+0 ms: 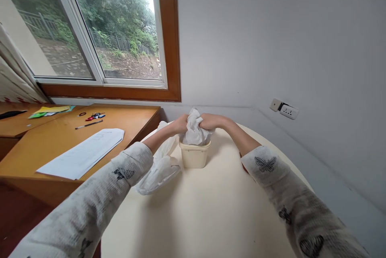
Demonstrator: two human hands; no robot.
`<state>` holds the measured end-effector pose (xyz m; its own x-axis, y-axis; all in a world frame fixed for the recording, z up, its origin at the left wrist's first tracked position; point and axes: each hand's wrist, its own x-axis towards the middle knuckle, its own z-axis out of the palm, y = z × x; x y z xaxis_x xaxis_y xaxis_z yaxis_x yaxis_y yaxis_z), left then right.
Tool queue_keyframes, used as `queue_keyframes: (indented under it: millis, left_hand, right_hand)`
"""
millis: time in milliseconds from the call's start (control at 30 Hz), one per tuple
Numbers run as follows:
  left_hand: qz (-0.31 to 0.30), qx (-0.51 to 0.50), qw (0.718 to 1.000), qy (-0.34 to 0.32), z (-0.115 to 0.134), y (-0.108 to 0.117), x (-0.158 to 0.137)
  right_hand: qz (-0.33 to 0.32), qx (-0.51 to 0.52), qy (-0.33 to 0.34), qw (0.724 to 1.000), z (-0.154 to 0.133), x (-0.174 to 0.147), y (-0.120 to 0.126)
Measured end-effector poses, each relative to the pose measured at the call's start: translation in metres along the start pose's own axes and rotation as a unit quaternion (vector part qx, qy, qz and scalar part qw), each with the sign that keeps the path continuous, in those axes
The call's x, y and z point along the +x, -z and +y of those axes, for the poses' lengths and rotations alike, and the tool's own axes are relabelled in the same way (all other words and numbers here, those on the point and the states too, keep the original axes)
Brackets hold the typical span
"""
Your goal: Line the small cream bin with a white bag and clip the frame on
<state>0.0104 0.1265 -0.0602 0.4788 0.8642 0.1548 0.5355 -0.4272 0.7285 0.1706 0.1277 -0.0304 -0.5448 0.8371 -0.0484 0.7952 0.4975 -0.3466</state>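
Note:
A small cream bin point(194, 156) stands upright on the pale round table point(208, 218). A crumpled white plastic bag point(194, 129) bunches up out of its mouth. My left hand point(181, 124) is closed on the left side of this bag, just above the rim. From the other side my right hand point(208, 121) grips it, fingers curled into the plastic. Most fingertips are hidden by the folds. Left of the bin, partly behind my left forearm, lies another loose white plastic bag point(159, 171).
A wooden desk point(132, 119) adjoins on the left, holding white papers point(87, 151), a pen point(89, 124), small red and blue items point(95, 116) and coloured papers point(52, 110). Behind are a window point(120, 29) and a wall with a socket point(288, 111). Something reddish-brown point(244, 165) shows beside my right sleeve.

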Motion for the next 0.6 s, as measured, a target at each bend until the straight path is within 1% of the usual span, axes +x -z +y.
queue_keyframes:
  millis: [100,200,400,500,600]
  left_hand:
    - [0.001,0.03,1.0,0.008,-0.005,-0.001,-0.001]
    - [0.012,0.065,0.998,0.019,-0.009,0.0,-0.001]
    - [0.059,0.119,0.99,0.037,-0.019,-0.003,-0.001]
    - [0.07,0.14,0.987,0.044,-0.021,-0.005,0.0]
    - [0.069,0.164,0.983,0.051,-0.019,-0.004,0.0]
  right_hand:
    - [-0.034,-0.018,0.017,0.999,-0.006,0.011,-0.007]
    - [-0.036,-0.038,0.011,0.999,-0.009,0.018,-0.019]
    - [-0.042,-0.045,-0.004,0.998,0.003,0.02,-0.042]
    - [-0.044,-0.047,0.0,0.998,0.01,0.018,-0.045]
    - [-0.022,-0.059,0.012,0.998,0.014,0.015,-0.041]
